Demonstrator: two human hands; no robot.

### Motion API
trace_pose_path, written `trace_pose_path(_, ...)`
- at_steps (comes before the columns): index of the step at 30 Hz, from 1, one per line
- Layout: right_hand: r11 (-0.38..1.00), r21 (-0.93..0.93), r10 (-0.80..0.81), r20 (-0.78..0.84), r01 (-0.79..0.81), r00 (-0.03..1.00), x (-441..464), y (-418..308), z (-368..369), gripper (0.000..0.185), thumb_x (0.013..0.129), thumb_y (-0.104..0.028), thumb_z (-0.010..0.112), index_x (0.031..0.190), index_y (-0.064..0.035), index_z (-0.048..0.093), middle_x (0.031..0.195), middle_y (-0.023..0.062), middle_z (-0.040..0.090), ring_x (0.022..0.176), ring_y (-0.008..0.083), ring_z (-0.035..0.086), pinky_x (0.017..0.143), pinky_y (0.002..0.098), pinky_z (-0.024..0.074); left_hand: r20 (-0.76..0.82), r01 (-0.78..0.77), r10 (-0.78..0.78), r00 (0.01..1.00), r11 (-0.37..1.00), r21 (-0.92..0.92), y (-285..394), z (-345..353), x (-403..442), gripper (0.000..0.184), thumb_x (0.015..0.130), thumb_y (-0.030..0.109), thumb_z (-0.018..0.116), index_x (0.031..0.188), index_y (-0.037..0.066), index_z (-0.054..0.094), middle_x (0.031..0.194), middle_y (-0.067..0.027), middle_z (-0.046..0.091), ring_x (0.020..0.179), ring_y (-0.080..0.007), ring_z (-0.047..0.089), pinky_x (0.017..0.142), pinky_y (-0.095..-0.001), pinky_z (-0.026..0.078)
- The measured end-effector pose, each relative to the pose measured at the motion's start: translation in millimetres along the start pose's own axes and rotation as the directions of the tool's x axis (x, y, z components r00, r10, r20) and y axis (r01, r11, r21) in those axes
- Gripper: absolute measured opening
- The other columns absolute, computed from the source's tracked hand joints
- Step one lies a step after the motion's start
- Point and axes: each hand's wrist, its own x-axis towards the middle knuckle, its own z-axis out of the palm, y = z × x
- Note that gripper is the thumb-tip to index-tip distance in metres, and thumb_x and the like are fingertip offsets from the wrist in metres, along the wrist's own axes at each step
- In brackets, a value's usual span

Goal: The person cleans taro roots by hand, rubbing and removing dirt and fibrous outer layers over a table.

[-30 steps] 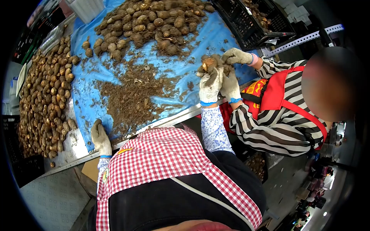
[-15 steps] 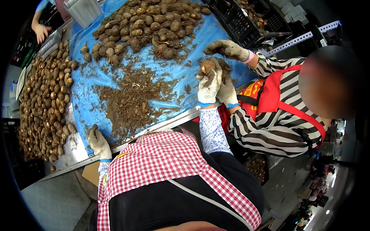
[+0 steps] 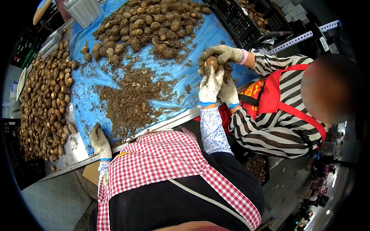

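Observation:
My right hand [image 3: 211, 85], in a soiled white glove with a blue cuff, grips a brown taro [image 3: 211, 61] near the right edge of the blue sheet [image 3: 185, 89]. A co-worker's gloved hand [image 3: 227, 55] touches the same taro from above, and the co-worker's other gloved hand [image 3: 229, 92] is close beside mine. My left hand [image 3: 100, 142], also gloved, lies at the table's front edge with its fingers stretched out, holding nothing. Between my hands lies a heap of dirt and root fibres [image 3: 129, 101].
A large pile of rooty taros [image 3: 150, 25] is at the back. Cleaner taros [image 3: 48, 104] cover the left side. A black crate [image 3: 246, 23] stands back right, clear plastic trays [image 3: 83, 11] back left. A co-worker in a striped shirt [image 3: 266, 134] is at right.
The co-worker's upper hand drew back from the taro, then returned to it. My right hand has turned the taro slightly. My left hand shifted slightly toward the table's front edge.

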Motion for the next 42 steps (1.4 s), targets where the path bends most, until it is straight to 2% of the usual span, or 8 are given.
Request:
trace_pose_path(17, 0.992, -0.120, 0.045, 0.059, -0.038, 0.997, 0.3, 10.2, 9.8, 0.024, 0.103, -0.027, 0.050, 0.106, -0.0052, 0.060, 0.086, 0.0051, 0.065, 0.066, 0.0116, 0.060, 0.061, 0.0253, 0.0495, -0.091, -0.068, 0.083, 0.992, 0.985, 0.157, 20.5, -6.3, 0.1, 0.018, 0.094, 0.006, 0.055, 0.104, -0.003, 0.067, 0.100, -0.0183, 0.064, 0.089, -0.0302, 0.061, 0.081, -0.0396, 0.048)
trace_pose_path(19, 0.732, -0.574, -0.278, 0.239, 0.366, 0.931, 3.2, 17.0, -1.6, 0.026, 0.102, -0.027, 0.049, 0.110, -0.0040, 0.060, 0.088, 0.0061, 0.066, 0.073, 0.0133, 0.062, 0.067, 0.0267, 0.0502, -0.080, -0.087, 0.096, 0.992, 0.991, 0.106, 18.2, -2.4, 1.7, 0.017, 0.092, 0.005, 0.056, 0.102, -0.003, 0.068, 0.099, -0.0183, 0.065, 0.089, -0.0309, 0.061, 0.081, -0.0401, 0.049)
trace_pose_path(21, -0.007, -0.690, -0.463, 0.643, 0.723, 0.610, 13.6, 28.4, -16.0, 0.029, 0.099, -0.018, 0.054, 0.123, -0.0027, 0.058, 0.100, 0.0124, 0.066, 0.092, 0.0219, 0.063, 0.084, 0.0340, 0.0498, -0.135, -0.188, 0.212, 0.968, 0.967, 0.171, 29.0, -7.0, 1.1, 0.016, 0.087, 0.004, 0.059, 0.099, -0.001, 0.069, 0.099, -0.0183, 0.066, 0.089, -0.0329, 0.063, 0.082, -0.0407, 0.050)
trace_pose_path(25, 0.382, -0.695, -0.060, 0.640, 0.610, 0.766, 2.7, 5.6, 31.9, 0.048, 0.089, -0.006, 0.054, 0.137, -0.0081, 0.051, 0.134, 0.0203, 0.055, 0.125, 0.0343, 0.052, 0.106, 0.0408, 0.0402, -0.138, -0.363, 0.405, 0.904, 0.897, 0.254, 51.7, -14.7, 12.3, 0.028, 0.076, -0.002, 0.061, 0.103, -0.003, 0.068, 0.102, -0.0227, 0.061, 0.087, -0.0359, 0.060, 0.077, -0.0441, 0.049)
trace_pose_path(31, 0.449, -0.744, 0.182, 0.618, 0.494, 0.765, 1.5, 29.9, 90.0, 0.019, 0.092, -0.022, 0.062, 0.094, -0.0057, 0.072, 0.089, 0.0139, 0.072, 0.085, 0.0326, 0.067, 0.078, 0.0381, 0.0523, -0.110, -0.307, 0.346, 0.932, 0.912, 0.271, 74.1, -23.4, 38.5, 0.023, 0.082, 0.007, 0.065, 0.102, -0.002, 0.070, 0.111, -0.0219, 0.064, 0.099, -0.0349, 0.062, 0.086, -0.0441, 0.050)
trace_pose_path(35, 0.414, -0.589, 0.190, 0.802, 0.694, 0.567, -18.8, 53.1, 151.2, 0.021, 0.095, -0.022, 0.061, 0.103, -0.0057, 0.070, 0.090, 0.0145, 0.072, 0.080, 0.0259, 0.069, 0.073, 0.0347, 0.0548, -0.031, -0.267, 0.267, 0.963, 0.964, 0.008, 77.2, -3.8, 103.2, 0.021, 0.089, 0.010, 0.059, 0.102, -0.002, 0.071, 0.099, -0.0177, 0.071, 0.088, -0.0283, 0.067, 0.082, -0.0364, 0.053)
trace_pose_path(37, 0.450, -0.583, 0.226, 0.807, 0.676, 0.546, -34.4, 59.7, 170.4, 0.021, 0.095, -0.018, 0.060, 0.111, -0.0076, 0.068, 0.092, 0.0141, 0.072, 0.081, 0.0260, 0.069, 0.074, 0.0345, 0.0558, -0.021, -0.426, 0.426, 0.904, 0.904, -0.007, 102.9, 17.7, 140.9, 0.023, 0.095, 0.013, 0.053, 0.103, 0.001, 0.071, 0.082, -0.0110, 0.071, 0.055, -0.0155, 0.061, 0.050, -0.0274, 0.053)
trace_pose_path(42, 0.424, -0.461, 0.423, 0.862, 0.780, 0.279, -61.2, 57.4, 189.9, 0.027, 0.093, -0.016, 0.057, 0.118, -0.0042, 0.063, 0.089, 0.0178, 0.069, 0.079, 0.0299, 0.068, 0.072, 0.0382, 0.0556, 0.520, 0.035, -0.112, 0.847, 0.987, 0.156, 180.1, 75.7, 223.9, 0.037, 0.098, 0.031, 0.051, 0.121, 0.004, 0.061, 0.098, -0.0166, 0.069, 0.073, -0.0204, 0.062, 0.068, -0.0334, 0.053)
